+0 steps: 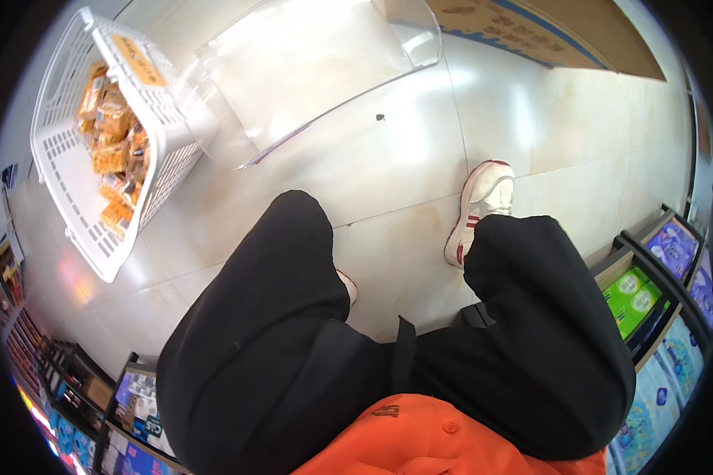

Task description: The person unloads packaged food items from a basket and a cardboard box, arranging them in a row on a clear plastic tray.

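Shirt (pixel 428 435): orange, right up close
Pants (pixel 269 332): black, knees spread wide
Hands: both out of view, so can't tell if they're holding anything
Basket (pixel 154 158): white, upper left past the left knee, bunch of small orange packs (pixel 111 154) inside
Clear bin (pixel 305 128): right beside the basket
Cardboard box (pixel 523 36): upper right
Sneaker (pixel 483 198): white and red, on pale tile (pixel 388 182)

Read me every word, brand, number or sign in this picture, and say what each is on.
I won't copy wording; print shows on:
Orange rectangular label on white slotted plastic basket: blurred.
Brown cardboard box: slanted, blurred characters.
Orange cloth shirt: short dark print, skewed.
Bright green packages and purple packages on shelves: too small to read.
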`<state>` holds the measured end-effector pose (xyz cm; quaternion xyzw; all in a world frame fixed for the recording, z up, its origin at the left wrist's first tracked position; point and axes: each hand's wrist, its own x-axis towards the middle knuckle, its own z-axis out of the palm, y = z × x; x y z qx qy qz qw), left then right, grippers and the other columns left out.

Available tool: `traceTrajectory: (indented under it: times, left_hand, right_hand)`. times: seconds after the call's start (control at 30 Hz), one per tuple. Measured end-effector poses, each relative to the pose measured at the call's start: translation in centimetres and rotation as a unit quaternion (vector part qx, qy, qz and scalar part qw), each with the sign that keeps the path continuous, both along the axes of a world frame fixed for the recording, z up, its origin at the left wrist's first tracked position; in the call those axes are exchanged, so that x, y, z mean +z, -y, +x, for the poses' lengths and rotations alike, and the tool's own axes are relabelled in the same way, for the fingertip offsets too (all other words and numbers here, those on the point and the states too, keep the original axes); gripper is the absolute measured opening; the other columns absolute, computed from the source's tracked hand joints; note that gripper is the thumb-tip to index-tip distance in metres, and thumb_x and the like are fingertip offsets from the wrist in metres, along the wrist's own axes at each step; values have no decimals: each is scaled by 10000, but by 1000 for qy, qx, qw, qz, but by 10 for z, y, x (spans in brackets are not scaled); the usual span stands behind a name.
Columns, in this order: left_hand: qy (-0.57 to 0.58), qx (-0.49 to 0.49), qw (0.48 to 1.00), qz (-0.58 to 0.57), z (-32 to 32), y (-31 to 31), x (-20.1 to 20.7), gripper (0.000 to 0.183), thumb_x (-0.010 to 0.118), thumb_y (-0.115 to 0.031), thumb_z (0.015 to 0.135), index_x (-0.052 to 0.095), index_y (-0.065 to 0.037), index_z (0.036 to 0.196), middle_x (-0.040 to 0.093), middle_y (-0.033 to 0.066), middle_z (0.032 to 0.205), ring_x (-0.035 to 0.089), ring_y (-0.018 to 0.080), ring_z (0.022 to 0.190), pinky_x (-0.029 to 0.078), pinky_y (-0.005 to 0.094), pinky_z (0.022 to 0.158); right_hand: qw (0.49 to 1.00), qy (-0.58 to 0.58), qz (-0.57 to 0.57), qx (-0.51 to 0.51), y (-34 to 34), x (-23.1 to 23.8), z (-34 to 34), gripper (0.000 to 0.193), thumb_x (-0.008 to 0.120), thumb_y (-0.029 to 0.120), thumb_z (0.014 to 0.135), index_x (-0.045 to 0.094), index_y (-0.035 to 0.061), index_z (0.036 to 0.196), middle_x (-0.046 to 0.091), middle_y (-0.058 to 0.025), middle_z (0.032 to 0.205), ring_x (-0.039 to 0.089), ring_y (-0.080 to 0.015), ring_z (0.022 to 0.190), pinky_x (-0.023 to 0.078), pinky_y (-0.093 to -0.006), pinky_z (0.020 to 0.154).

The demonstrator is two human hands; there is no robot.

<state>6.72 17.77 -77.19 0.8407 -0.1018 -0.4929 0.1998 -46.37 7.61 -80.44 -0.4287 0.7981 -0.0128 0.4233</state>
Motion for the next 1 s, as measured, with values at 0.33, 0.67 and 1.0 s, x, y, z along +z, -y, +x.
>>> traceTrajectory:
  times: [0.33, 0.67, 1.0]
  left_hand:
    - [-4, 27, 1000, -4, 2, -22, 10, 237, 605, -108, 798, 555, -58, 1024, 578, 118, 1065, 554, 230, 996, 439, 361, 831]
    - [-2, 37, 999, -29, -4, -39, 12, 225, 608, -109, 794, 559, -53, 1006, 579, 126, 1054, 554, 232, 990, 434, 357, 831]
    - [-8, 48, 999, -24, -6, -55, 10, 214, 611, -110, 789, 563, -48, 988, 580, 133, 1043, 555, 234, 985, 429, 353, 831]
  right_hand:
    - [1000, 5, 8, 22, 2, -5, -16, 385, 502, 152, 888, 473, 19, 1247, 469, -157, 1278, 458, -289, 1163, 365, -389, 981]
    - [999, 6, -4, 37, 2, -1, -38, 383, 493, 156, 897, 467, 21, 1255, 464, -155, 1286, 453, -287, 1171, 362, -388, 987]
    - [999, 3, 17, 43, -5, 0, -64, 382, 484, 160, 906, 461, 22, 1263, 459, -153, 1293, 449, -286, 1180, 359, -386, 992]
